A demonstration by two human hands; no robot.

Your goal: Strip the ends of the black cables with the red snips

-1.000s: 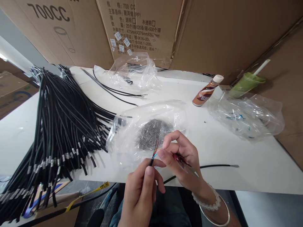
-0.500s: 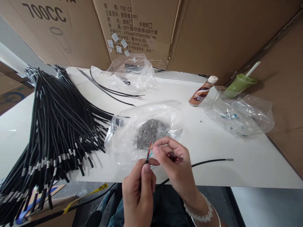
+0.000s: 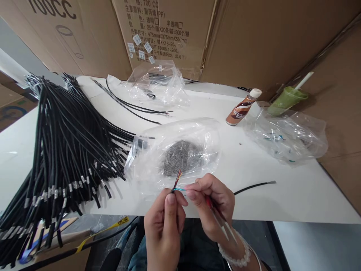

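Near the table's front edge, my left hand (image 3: 165,218) is closed with thumb and finger round a black cable close to its stripped end. Thin coloured wires (image 3: 178,177), red, orange and dark ones among them, stand up from that end. My right hand (image 3: 216,203) pinches a light blue wire (image 3: 180,189), drawn out sideways from the others. Tucked in the same palm is a red-handled tool (image 3: 221,222) with two slim metal tips pointing back at the wrist; its exact kind is unclear. A length of black cable (image 3: 251,188) emerges at the right hand's far side.
A clear plastic bag (image 3: 146,177) holding fine grey metallic pieces (image 3: 180,156) lies just beyond my hands. Bundled black cables (image 3: 70,139) cover the left side. A bottle (image 3: 239,109), a green cup (image 3: 287,101) and another plastic bag (image 3: 299,143) stand right. Cardboard boxes (image 3: 254,41) wall the back.
My right hand has moved slightly right and down, pulling the light blue wire sideways from the bunch. The red-handled tool's metal tips now show. My left hand stays nearly in place.
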